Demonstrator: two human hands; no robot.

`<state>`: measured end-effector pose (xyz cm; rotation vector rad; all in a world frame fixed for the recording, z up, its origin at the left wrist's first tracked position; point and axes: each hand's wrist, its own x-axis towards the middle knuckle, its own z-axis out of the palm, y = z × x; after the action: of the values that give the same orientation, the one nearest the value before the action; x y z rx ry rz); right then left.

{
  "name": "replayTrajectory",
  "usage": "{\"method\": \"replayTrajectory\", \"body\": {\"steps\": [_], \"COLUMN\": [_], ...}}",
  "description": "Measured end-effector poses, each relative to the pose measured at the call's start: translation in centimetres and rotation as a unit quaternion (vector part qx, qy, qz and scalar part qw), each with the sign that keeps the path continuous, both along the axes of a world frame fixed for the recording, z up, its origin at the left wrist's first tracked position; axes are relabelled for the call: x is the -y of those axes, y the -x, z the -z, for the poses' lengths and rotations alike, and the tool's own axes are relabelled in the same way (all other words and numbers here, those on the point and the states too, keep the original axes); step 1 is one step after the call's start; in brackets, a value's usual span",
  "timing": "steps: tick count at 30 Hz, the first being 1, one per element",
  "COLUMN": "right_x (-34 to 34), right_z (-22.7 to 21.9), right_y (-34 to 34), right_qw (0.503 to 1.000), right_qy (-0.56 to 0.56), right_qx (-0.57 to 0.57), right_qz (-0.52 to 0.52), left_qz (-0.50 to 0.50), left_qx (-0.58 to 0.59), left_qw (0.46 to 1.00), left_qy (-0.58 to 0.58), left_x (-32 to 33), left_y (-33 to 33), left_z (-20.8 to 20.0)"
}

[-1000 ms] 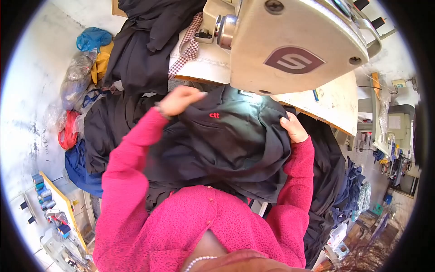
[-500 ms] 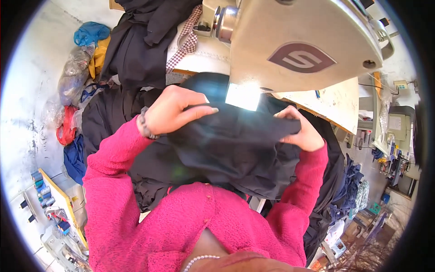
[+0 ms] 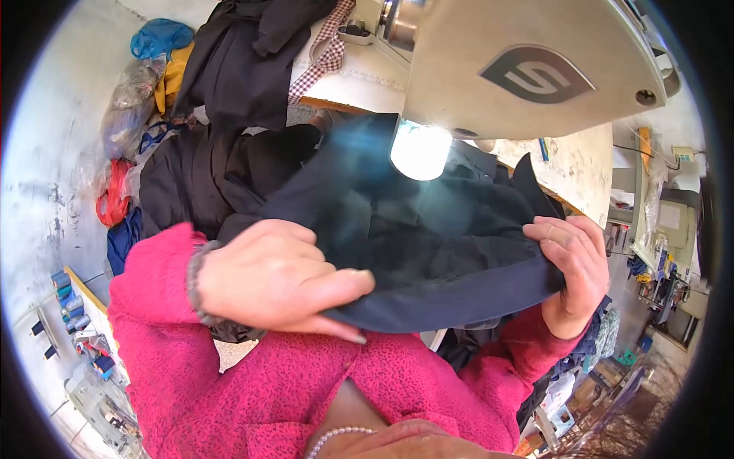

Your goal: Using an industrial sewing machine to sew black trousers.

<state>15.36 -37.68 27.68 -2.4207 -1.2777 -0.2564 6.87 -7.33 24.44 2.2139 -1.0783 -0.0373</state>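
My left hand [image 3: 279, 275] is pinching the near edge of the black cloth [image 3: 447, 306], with the thumb on top and a finger below. My right hand [image 3: 569, 264] is closed on the other end, with its fingers bent over the edge. I can't see where that thumb goes. The cloth is in front of my tummy, between my hands and under the big head of the sewing machine [image 3: 497, 96]. I think I hold it at both ends because soft cloth would flop down if just one hand had it. Pulled wide like this, its long edge is easy to look at. A bright white glow [image 3: 422, 153] is over the cloth, and I guess that helps, since black is hard to see. More dark cloth [image 3: 195, 180] lies in a heap at my left, maybe there to be near me. A checked strip [image 3: 321, 65] lies on the desk [image 3: 371, 84].
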Motion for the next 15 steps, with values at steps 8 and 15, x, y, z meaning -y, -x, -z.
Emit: {"method": "replayTrajectory", "body": {"steps": [8,15], "right_x": [-2.5,-3.8], "right_z": [5.8,9.8], "right_y": [-0.2,-4.0], "right_qw": [0.965,0.906], "right_qy": [-0.032,-0.131], "right_qx": [-0.246,-0.399], "right_qz": [-0.089,0.061], "left_qz": [-0.009,-0.178], "left_qx": [-0.168,-0.129], "left_qw": [0.983,0.971], "left_qy": [0.069,0.090], "left_x": [-1.5,-0.8], "left_y": [-3.9,-8.4], "left_z": [3.8,7.5]}}
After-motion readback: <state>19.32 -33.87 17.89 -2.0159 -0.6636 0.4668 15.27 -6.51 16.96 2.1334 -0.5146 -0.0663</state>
